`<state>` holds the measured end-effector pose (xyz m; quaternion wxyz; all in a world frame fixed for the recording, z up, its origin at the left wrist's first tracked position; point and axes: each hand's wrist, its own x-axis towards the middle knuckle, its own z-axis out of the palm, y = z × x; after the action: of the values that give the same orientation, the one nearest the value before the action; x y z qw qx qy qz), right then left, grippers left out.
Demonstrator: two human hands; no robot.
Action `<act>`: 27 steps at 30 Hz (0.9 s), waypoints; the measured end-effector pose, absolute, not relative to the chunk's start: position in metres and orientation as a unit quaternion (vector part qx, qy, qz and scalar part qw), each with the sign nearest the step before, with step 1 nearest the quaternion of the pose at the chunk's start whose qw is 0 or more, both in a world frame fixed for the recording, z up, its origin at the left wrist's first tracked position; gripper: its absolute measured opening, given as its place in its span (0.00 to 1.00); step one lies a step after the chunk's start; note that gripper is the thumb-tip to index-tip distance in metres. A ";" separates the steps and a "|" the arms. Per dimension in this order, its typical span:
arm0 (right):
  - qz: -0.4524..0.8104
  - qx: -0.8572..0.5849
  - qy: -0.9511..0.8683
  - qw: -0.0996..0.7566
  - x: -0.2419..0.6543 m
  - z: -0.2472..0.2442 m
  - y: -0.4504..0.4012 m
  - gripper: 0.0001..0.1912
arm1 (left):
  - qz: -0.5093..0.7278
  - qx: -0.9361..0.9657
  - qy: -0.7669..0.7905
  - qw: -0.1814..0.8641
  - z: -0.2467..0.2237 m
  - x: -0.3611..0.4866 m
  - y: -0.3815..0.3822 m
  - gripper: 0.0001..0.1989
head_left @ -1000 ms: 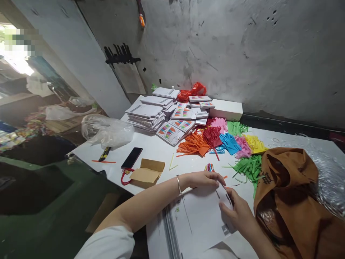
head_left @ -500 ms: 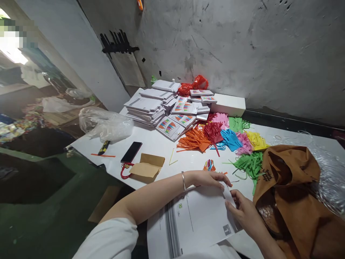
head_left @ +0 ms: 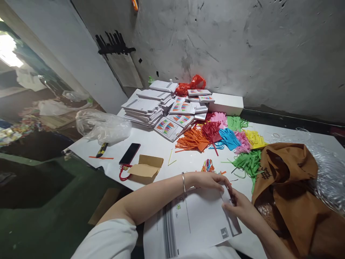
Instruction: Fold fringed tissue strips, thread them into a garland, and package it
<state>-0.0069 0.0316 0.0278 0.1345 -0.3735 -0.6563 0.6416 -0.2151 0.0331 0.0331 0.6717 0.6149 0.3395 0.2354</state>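
A large white printed sheet (head_left: pixel 199 219) with grey bands and a small dark square mark lies close to my body, over the front of the table. My left hand (head_left: pixel 211 181) reaches across its far edge, fingers curled over the upper right corner. At the right edge my right hand (head_left: pixel 239 207) pinches the paper between thumb and fingers. The fingertips of both hands nearly meet at that corner, and part of them is hidden behind the sheet. Just beyond my left hand lies a small bundle of multicoloured strips (head_left: pixel 207 166).
Coloured fringed paper bundles (head_left: pixel 212 132) spread beyond my hands. Stacked printed sheets (head_left: pixel 144 105) stand near the wall beside a white box (head_left: pixel 226 103). Brown cloth (head_left: pixel 291 180) covers the right side. Leftward lie a phone (head_left: pixel 129 153), folded brown card (head_left: pixel 145 167), a cutter (head_left: pixel 102 149) and a plastic bag (head_left: pixel 104 126).
My right hand's fingers have moved up closer to my left fingertips at the sheet's corner. The view has shifted slightly, and the sheet sits a little lower and further left.
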 end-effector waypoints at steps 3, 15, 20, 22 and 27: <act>0.673 -0.357 -0.638 0.109 -0.006 0.028 0.033 0.21 | 0.221 0.633 0.341 0.658 0.033 -0.213 0.035 0.14; 0.762 -0.331 -0.547 0.102 -0.003 0.031 0.029 0.25 | 0.198 0.661 0.343 0.638 0.042 -0.209 0.037 0.13; 0.738 -0.360 -0.561 0.107 0.005 0.020 0.027 0.20 | 0.185 0.693 0.359 0.597 0.057 -0.211 0.034 0.14; 0.699 -0.377 -0.594 0.130 0.006 0.015 0.025 0.21 | 0.178 0.716 0.379 0.559 0.067 -0.212 0.030 0.17; 0.725 -0.353 -0.577 0.127 0.006 0.021 0.017 0.25 | 0.198 0.733 0.425 0.492 0.090 -0.215 0.021 0.25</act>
<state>0.0064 0.0173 0.0213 0.1274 -0.3528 -0.5772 0.7254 -0.2151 0.0213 0.0896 0.4924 0.7333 0.4251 0.1979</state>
